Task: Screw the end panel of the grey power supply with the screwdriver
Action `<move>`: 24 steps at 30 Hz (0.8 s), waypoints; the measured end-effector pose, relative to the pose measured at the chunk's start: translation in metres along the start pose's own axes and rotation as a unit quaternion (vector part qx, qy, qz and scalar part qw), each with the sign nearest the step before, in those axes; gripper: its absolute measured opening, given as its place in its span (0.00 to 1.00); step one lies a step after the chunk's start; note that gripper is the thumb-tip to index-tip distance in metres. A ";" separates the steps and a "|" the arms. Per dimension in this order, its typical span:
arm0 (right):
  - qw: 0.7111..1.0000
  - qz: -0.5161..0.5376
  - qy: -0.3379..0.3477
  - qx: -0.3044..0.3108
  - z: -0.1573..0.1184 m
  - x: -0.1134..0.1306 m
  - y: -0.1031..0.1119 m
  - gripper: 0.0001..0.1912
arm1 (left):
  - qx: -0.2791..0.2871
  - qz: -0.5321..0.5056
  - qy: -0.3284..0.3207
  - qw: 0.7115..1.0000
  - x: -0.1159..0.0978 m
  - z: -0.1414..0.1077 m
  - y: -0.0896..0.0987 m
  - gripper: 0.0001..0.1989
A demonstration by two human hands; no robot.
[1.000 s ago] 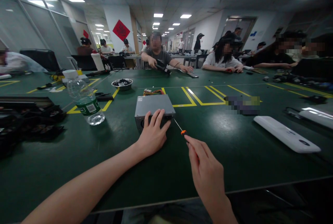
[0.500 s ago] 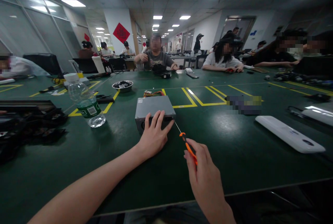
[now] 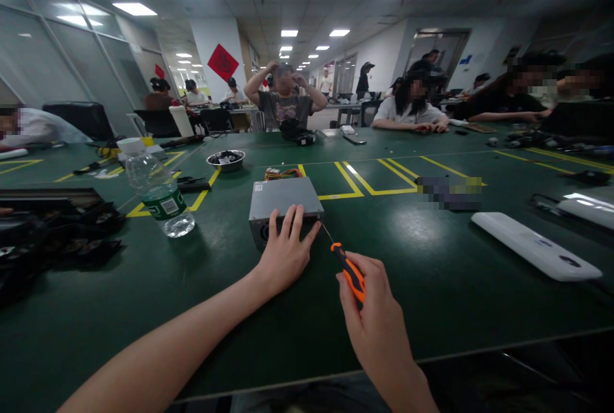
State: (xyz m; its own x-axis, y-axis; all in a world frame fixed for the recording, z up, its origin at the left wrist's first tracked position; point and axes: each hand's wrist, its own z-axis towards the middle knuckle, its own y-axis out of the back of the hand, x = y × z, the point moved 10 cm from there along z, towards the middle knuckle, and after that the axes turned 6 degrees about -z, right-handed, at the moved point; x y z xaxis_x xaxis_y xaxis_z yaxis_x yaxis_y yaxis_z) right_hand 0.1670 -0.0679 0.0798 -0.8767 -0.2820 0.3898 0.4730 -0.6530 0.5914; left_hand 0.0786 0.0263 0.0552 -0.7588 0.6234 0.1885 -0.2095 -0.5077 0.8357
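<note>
A grey metal PC power supply (image 3: 284,194) sits on the green table, a label on its top and coloured cables behind it. My left hand (image 3: 286,250) rests on its top and near side, fingers stretched and spread, partly covering the near face. In my right hand (image 3: 377,311) is a screwdriver (image 3: 354,282) with an orange and black handle, pinched between thumb and fingers. Its thin shaft slants up to the box's near right corner. The tip meets that corner beside my left index finger; whether it sits in a screw is too small to tell.
A water bottle (image 3: 169,203) stands left of the box, with a metal bowl (image 3: 226,160) of small parts farther back. Dark parts (image 3: 52,234) lie at far left. On the right is a long white device (image 3: 535,247). A person (image 3: 286,103) sits across the table.
My right fingers have shifted around the screwdriver handle, and more of it shows now. My left hand and the power supply stay put. The person opposite has raised both hands to their head.
</note>
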 end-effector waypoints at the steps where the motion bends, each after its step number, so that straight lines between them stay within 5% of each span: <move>1: 1.000 -0.011 -0.006 -0.003 0.000 -0.002 0.001 0.13 | 0.001 0.003 0.000 1.000 0.000 0.000 -0.001 0.26; 16: 0.998 0.047 0.000 0.046 -0.003 -0.001 -0.009 0.15 | -0.008 0.016 -0.003 1.000 -0.002 0.001 -0.001 0.26; 24: 0.997 0.030 -0.072 0.028 -0.002 -0.027 -0.002 0.14 | -0.010 0.012 0.002 1.000 -0.002 0.001 -0.001 0.26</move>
State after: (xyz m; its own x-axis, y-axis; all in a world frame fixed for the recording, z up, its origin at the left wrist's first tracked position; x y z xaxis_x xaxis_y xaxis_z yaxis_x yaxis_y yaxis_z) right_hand 0.1897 -0.0603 0.0661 -0.8265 -0.2130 0.5210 0.5322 -0.5971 0.6002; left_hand 0.0807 0.0263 0.0551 -0.7667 0.6078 0.2068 -0.2024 -0.5345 0.8206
